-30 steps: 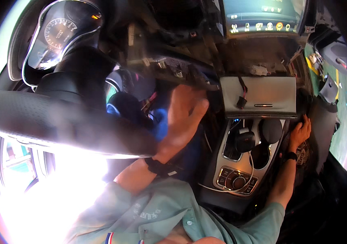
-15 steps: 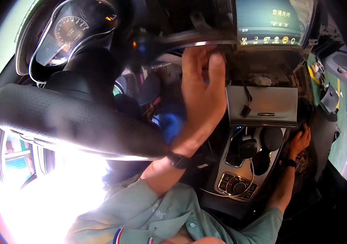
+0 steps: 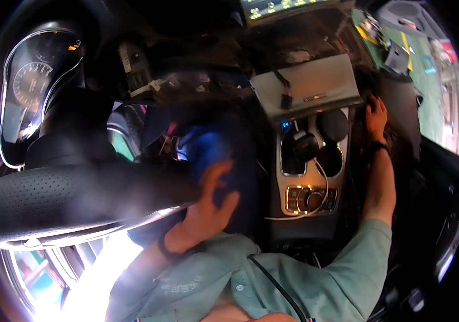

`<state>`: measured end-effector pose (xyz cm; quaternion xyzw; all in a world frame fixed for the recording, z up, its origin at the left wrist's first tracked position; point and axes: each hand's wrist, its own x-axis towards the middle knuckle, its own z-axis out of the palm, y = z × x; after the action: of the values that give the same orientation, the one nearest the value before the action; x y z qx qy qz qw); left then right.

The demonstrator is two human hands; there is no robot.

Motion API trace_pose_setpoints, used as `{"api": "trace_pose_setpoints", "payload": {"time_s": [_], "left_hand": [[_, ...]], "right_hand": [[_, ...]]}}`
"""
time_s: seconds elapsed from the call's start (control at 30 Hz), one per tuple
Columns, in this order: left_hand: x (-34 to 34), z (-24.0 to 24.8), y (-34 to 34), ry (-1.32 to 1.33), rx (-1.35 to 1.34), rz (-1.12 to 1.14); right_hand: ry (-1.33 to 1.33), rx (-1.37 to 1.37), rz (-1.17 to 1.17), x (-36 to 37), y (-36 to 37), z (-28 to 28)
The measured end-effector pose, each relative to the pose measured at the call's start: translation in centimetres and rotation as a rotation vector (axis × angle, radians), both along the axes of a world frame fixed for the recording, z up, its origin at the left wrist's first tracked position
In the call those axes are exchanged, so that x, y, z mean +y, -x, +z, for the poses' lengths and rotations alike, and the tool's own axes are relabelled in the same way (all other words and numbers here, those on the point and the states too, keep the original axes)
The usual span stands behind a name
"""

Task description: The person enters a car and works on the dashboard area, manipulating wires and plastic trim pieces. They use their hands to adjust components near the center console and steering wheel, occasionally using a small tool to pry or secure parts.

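Observation:
My left hand (image 3: 210, 206) is in the air by the right end of the black steering wheel (image 3: 79, 196), over my dark blue trousers. Its thumb and fingers are spread and hold nothing. Beyond the centre console (image 3: 288, 201), on its passenger side, my right hand (image 3: 377, 117) leans with fingers outstretched against a dark surface. Close to it is a silver-grey panel (image 3: 310, 88) with a small slot. A short black cable with a plug (image 3: 286, 101) hangs over this panel. Ahead of my left hand, the dashboard's lower middle is exposed and dark inside.
A black round device (image 3: 305, 146) with a white cable (image 3: 323, 177) sits in the console, beside the cup holders. Behind it is a control knob (image 3: 315, 200). The instrument cluster (image 3: 33, 83) is at far left, a lit screen (image 3: 277, 8) at the top. Greenish floor shows outside, right.
My left hand has dropped from beneath a trim strip at the dashboard back toward my lap. My view has shifted; my right hand stays beside the console.

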<state>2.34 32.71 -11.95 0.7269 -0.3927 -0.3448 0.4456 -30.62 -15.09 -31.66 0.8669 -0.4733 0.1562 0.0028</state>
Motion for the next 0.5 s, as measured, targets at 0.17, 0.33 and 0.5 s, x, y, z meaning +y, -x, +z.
{"api": "trace_pose_setpoints", "payload": {"time_s": [0.17, 0.33, 0.5], "left_hand": [[10.2, 1.5, -1.3, -0.284, 0.050, -0.073], [15.1, 2.0, -3.8, -0.340, 0.130, -0.085], [19.6, 1.5, -4.7, -0.301, -0.018, -0.035]], "right_hand": [[-0.451, 0.209, -0.023, -1.8, -2.3, 8.8], [-0.730, -0.059, 0.126, 10.2, -13.5, 22.0], [-0.490, 0.325, 0.267, 23.3, -18.8, 23.8]]}}
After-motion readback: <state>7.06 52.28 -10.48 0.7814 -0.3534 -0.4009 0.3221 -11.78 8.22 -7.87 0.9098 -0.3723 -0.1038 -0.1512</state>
